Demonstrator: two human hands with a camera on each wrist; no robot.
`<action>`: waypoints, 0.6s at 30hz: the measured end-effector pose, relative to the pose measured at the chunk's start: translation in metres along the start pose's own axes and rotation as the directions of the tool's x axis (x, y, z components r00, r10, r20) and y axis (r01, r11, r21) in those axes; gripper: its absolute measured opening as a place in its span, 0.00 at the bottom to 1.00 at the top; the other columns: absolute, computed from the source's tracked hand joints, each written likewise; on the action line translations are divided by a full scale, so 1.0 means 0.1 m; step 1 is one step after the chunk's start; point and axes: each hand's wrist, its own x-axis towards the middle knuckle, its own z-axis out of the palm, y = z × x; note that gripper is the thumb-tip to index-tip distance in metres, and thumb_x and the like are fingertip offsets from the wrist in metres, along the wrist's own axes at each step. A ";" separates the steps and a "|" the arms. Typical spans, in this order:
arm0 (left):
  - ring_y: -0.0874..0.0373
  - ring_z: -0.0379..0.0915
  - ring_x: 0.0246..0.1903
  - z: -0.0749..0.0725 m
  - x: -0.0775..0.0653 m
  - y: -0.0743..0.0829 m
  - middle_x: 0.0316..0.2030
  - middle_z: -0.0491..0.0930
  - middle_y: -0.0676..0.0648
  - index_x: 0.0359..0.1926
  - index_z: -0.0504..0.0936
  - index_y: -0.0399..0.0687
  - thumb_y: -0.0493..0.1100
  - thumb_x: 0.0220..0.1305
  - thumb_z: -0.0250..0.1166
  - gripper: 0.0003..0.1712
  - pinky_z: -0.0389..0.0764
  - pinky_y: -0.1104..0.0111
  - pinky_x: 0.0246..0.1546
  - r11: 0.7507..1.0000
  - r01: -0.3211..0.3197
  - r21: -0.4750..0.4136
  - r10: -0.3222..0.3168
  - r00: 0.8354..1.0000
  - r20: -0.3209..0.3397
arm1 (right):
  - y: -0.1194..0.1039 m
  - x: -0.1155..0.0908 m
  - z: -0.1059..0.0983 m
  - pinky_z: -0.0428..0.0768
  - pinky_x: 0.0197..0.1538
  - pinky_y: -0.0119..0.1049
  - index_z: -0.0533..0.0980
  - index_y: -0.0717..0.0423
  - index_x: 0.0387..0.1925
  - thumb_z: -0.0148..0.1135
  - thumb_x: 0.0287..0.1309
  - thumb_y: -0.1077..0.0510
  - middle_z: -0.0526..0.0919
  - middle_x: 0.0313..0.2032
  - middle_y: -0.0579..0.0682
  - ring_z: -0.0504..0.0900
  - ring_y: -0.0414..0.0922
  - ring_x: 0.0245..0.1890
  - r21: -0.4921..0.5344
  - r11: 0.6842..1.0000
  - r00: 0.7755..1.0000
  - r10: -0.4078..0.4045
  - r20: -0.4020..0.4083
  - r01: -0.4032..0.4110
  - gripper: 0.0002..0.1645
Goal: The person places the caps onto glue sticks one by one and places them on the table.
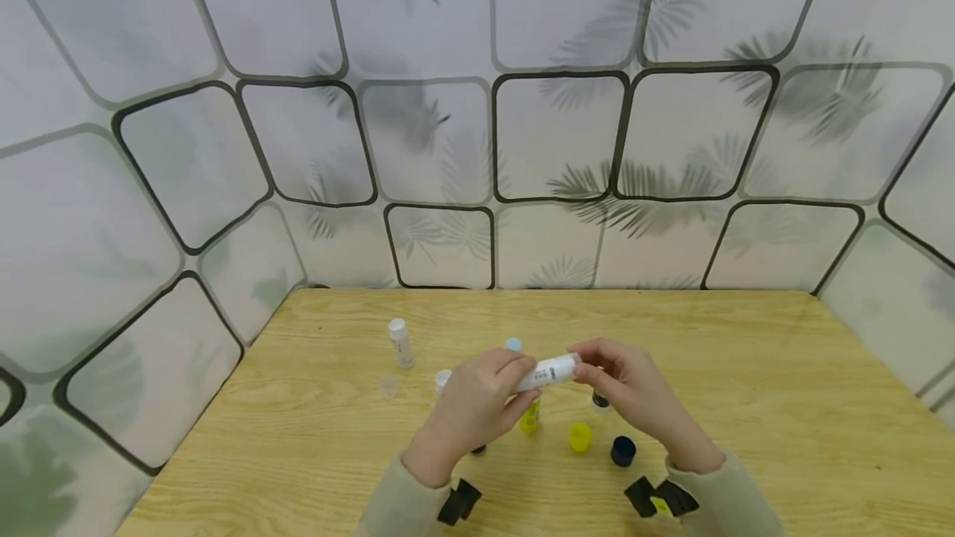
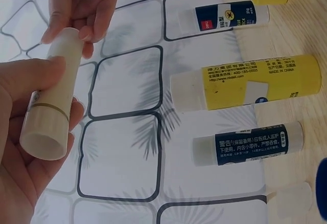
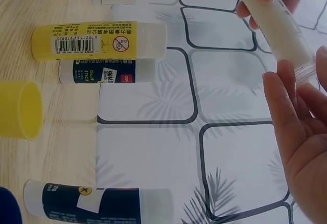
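Observation:
A white glue stick (image 1: pixel 548 373) is held in the air, slanting, between both hands. The left hand (image 1: pixel 488 388) grips its barrel, thumb on top and fingers underneath. At the other end, the right hand (image 1: pixel 630 384) pinches the tip with thumb and fingers; in the right wrist view that clear, ribbed end (image 3: pixel 305 69) shows between the fingers. Below the hands stands a yellow glue stick (image 1: pixel 530 415), partly hidden by the left hand. A dark blue glue stick (image 1: pixel 600 399) stands under the right hand, mostly covered. Another dark blue glue stick (image 2: pixel 253 142) appears in the left wrist view.
A yellow cap (image 1: pixel 579 437) and a dark blue cap (image 1: pixel 622 451) lie on the wooden table (image 1: pixel 746 371) near the right wrist. Farther left stand a white glue stick (image 1: pixel 400 344) and a translucent cap (image 1: pixel 388 386). A patterned wall (image 1: pixel 552 139) borders the back.

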 end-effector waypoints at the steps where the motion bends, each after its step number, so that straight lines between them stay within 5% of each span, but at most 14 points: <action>1: 0.61 0.75 0.31 0.00 0.00 0.00 0.33 0.78 0.49 0.37 0.80 0.41 0.44 0.47 0.69 0.16 0.75 0.76 0.32 1.000 0.002 -0.005 -0.002 1.000 0.002 | 0.00 0.00 0.00 0.77 0.27 0.32 0.74 0.66 0.42 0.52 0.57 0.66 0.79 0.34 0.54 0.76 0.38 0.27 -0.012 1.000 1.000 -0.014 -0.004 0.014 0.11; 18: 0.62 0.74 0.28 0.01 0.01 0.00 0.31 0.78 0.50 0.36 0.79 0.42 0.44 0.47 0.69 0.15 0.75 0.77 0.29 0.999 0.020 -0.042 -0.020 1.000 -0.007 | -0.05 0.00 -0.02 0.78 0.29 0.33 0.73 0.67 0.45 0.53 0.57 0.66 0.78 0.36 0.54 0.77 0.40 0.32 -0.012 1.000 1.000 -0.011 0.003 0.011 0.13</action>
